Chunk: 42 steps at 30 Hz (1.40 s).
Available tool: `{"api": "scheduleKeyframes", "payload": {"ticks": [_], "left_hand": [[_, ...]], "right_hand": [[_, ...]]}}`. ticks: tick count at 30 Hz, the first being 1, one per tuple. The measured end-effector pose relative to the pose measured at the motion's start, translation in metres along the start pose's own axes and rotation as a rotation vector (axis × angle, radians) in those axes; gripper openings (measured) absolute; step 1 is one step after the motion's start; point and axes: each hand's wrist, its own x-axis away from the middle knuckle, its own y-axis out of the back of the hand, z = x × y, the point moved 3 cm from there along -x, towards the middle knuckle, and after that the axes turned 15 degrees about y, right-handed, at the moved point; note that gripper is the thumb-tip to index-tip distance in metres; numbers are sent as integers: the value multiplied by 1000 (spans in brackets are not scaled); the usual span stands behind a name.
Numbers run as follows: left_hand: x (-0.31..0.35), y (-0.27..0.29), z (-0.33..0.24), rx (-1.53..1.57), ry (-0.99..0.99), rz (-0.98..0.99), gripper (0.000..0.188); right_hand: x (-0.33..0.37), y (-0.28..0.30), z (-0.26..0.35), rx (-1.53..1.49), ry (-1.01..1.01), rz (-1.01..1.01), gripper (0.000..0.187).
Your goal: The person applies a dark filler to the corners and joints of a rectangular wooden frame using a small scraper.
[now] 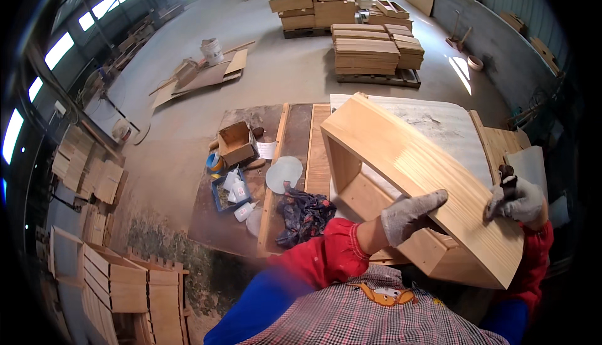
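Note:
A pale wooden drawer-like box (426, 169) is tilted over the workbench in front of me, its broad side panel facing up and its open side toward the left. My left hand (411, 216), in a grey work glove, grips the panel's near edge, thumb on top and the other fingers hidden below. At the panel's right edge is my gloved right hand (519, 201), closed around a small dark tool (506, 174). Its kind is not clear, and its lower part is hidden by the hand. The fingertips are at the panel's surface.
On the workbench's left lie a cardboard box (236, 143), a blue tray (221, 198) with white bottles, a round translucent lid (284, 174) and a crumpled dark cloth (304, 214). White sheeting (439, 119) lies beneath the wooden box. Stacked boards (367, 53) stand beyond; wooden boxes (128, 282) sit lower left.

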Motion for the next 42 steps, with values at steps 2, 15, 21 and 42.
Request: {"api": "scheduleKeyframes", "payload": {"ticks": [2,15,21,42], "left_hand": [[-11,-1,3,105,-85,-21,40],[-115,-4,4,286,-721,-349,33],[-135,15,-2,218,-834,-473,39],[-22,-18,-83,-1846,-223,-1565,49]], "right_hand": [[-11,20,-12,-90,8,118,32],[20,233,-113,-90,245,-804,26],[102,183,-244,-336,-242,-764,33],[65,130,-154,644,364,-827,48]]}}
